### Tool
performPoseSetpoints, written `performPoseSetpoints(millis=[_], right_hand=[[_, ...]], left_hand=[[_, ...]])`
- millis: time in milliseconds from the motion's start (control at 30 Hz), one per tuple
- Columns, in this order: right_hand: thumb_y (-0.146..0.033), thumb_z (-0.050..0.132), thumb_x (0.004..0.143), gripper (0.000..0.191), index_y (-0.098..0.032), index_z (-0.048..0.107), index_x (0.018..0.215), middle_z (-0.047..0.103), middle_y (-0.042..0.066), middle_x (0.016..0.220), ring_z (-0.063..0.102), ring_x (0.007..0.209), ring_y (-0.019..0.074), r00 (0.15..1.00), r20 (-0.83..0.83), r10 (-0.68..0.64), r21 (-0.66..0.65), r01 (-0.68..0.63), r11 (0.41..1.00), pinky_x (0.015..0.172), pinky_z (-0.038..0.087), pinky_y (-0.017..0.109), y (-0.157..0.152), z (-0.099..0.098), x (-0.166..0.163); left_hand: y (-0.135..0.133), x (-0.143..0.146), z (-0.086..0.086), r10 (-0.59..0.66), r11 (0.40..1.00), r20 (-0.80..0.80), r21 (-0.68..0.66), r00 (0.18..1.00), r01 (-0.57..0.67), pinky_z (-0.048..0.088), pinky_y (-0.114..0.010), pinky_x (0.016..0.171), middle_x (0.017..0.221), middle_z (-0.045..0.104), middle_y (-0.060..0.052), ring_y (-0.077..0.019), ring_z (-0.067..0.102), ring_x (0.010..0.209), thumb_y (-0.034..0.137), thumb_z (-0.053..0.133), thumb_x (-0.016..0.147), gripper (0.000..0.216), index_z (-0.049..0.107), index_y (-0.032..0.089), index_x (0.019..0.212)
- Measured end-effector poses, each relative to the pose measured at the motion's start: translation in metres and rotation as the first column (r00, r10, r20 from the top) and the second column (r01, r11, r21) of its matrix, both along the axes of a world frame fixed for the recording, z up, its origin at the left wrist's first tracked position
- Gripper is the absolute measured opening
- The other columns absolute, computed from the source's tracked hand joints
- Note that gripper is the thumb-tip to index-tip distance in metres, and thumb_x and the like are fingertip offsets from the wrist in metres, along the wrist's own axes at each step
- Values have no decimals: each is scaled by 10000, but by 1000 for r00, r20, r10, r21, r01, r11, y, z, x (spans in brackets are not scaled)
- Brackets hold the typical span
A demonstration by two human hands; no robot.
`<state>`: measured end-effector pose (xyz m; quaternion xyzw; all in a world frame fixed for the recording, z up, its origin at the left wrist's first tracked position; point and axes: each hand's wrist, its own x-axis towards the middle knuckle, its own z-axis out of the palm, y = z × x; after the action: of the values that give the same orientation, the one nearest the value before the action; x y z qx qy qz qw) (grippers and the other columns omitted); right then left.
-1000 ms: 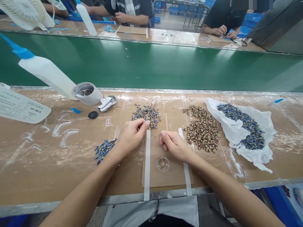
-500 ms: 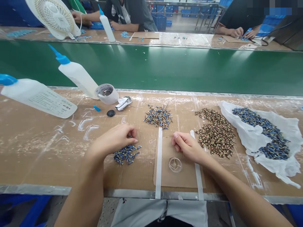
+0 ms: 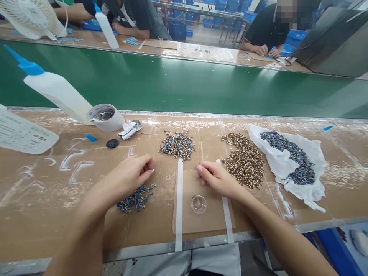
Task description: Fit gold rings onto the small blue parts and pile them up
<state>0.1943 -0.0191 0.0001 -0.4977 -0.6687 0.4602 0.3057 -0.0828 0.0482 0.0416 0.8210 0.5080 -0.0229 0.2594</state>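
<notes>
My left hand [image 3: 137, 169] is closed in a pinch just beyond a small pile of blue and yellow pieces [image 3: 136, 198]. Whatever its fingertips hold is too small to make out. Above a cardboard pad [image 3: 207, 222] my right hand [image 3: 214, 176] has its thumb and fingers pressed together, and its grip is hidden. A clear round dish [image 3: 199, 204] lies on the pad, nearer my body. Past the hands is a mixed pile of blue and brass-coloured pieces [image 3: 174, 147] with tweezers [image 3: 184, 135] resting on it. Brass-coloured ring-like parts [image 3: 244, 165] are heaped right of my right hand.
White paper [image 3: 312, 195] at right holds more blue pieces. At left are squeeze bottles [image 3: 60, 90], a tape roll [image 3: 107, 119] with things inside, a crumpled tube [image 3: 130, 129] and a black cap [image 3: 112, 143]. Beyond the bench runs a green belt [image 3: 172, 84], with co-workers across it.
The view has turned to the right, so the bench things appear further left. My left hand has risen slightly away from the blue pile. My right hand stays over the pad, still closed.
</notes>
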Motion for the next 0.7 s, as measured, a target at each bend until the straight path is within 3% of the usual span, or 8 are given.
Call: performPoseSetpoints(millis=[100, 200, 267, 367, 500, 700], right_hand=[[-354, 425, 986, 340, -186, 507, 701, 523, -8, 601, 493, 562, 125, 972, 148, -183, 203, 151, 967, 559, 357, 257, 6, 10, 22], [-335, 451, 971, 254, -194, 532, 775, 536, -3, 619, 460, 534, 128, 850, 243, -467, 364, 366, 857, 532, 330, 270, 13, 17, 53], [-297, 487, 945, 159, -193, 578, 867, 611, 26, 716, 532, 608, 149, 770, 305, -561, 418, 421, 805, 581, 376, 283, 18, 17, 73], [-237, 514, 904, 127, -195, 626, 945, 664, 60, 857, 591, 722, 185, 713, 392, -582, 471, 388, 792, 668, 423, 316, 25, 10, 93], [-192, 493, 884, 187, -197, 660, 968, 657, 81, 960, 611, 800, 208, 705, 460, -540, 483, 311, 818, 741, 446, 345, 35, -5, 103], [-207, 507, 886, 177, -177, 661, 968, 639, 89, 955, 607, 749, 192, 725, 430, -537, 487, 315, 815, 727, 463, 338, 40, -11, 98]], left_hand=[[1, 8, 0, 5, 1000, 31, 11, 1000, -6, 335, -266, 582, 686, 595, -6, -159, 523, 623, 240, 470, 850, 102, 523, 184, 783], [-1, 15, -5, -27, 999, 45, 35, 999, 25, 350, -268, 608, 722, 605, -16, -161, 529, 655, 195, 470, 829, 92, 550, 177, 787], [-2, 19, -10, -62, 998, 62, 24, 996, 61, 363, -272, 639, 769, 620, -28, -166, 542, 696, 173, 470, 821, 104, 571, 173, 797], [-3, 22, -18, -127, 991, 93, -31, 988, 130, 370, -273, 666, 792, 627, -27, -169, 553, 731, 157, 467, 825, 124, 589, 178, 813], [-5, 28, -19, -145, 987, 110, -50, 983, 151, 353, -264, 645, 758, 628, -11, -163, 554, 713, 147, 508, 814, 89, 579, 183, 773], [-8, 43, -12, -152, 977, 143, -128, 978, 170, 322, -249, 587, 660, 620, 15, -148, 542, 626, 216, 620, 811, 110, 592, 178, 711]])
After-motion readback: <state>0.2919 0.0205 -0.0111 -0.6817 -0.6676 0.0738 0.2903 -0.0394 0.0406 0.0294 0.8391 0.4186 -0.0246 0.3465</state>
